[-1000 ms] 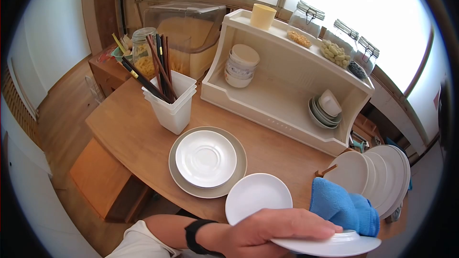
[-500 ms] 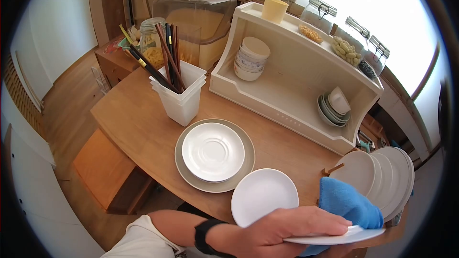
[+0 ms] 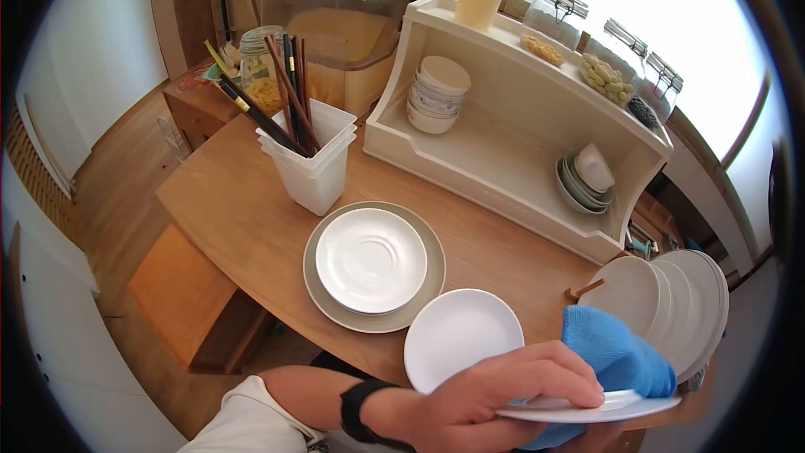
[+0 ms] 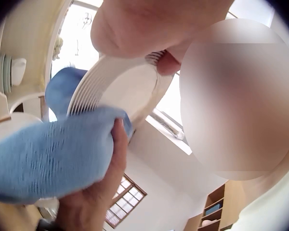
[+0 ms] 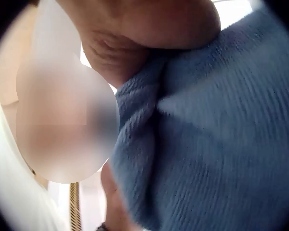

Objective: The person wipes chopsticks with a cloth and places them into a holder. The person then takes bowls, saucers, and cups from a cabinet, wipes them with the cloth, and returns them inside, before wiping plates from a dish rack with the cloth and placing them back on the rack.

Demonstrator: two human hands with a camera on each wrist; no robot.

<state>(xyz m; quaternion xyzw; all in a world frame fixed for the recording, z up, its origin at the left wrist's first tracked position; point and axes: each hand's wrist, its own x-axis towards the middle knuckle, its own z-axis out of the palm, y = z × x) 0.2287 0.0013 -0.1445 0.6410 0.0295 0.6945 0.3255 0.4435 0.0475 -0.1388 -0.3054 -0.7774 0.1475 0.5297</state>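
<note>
My left hand (image 3: 503,394) grips a small white plate (image 3: 641,403), held nearly level at the table's near edge, with its fingers bent over the upper face. In the left wrist view the plate (image 4: 130,91) tilts, and fine ridges line its side. A blue cloth (image 3: 610,344) is bunched around the far side of the plate. My right hand (image 4: 94,195) holds this cloth against the rim; in the head view the plate and cloth hide most of that hand. Another white plate (image 3: 461,335) lies on the table just beyond my left hand.
White saucers (image 3: 369,260) rest on a larger beige-rimmed plate (image 3: 314,289). Plates (image 3: 620,294) stand upright in a rack at the right. Behind are a white bin (image 3: 314,176) of chopsticks and a cream shelf (image 3: 495,138) with bowls, topped by jars (image 3: 558,13) and a yellow cup (image 3: 478,7).
My left fingers have bent more over the plate. The plate has levelled and risen slightly, and the cloth has shifted along its far side. The head view has moved a little.
</note>
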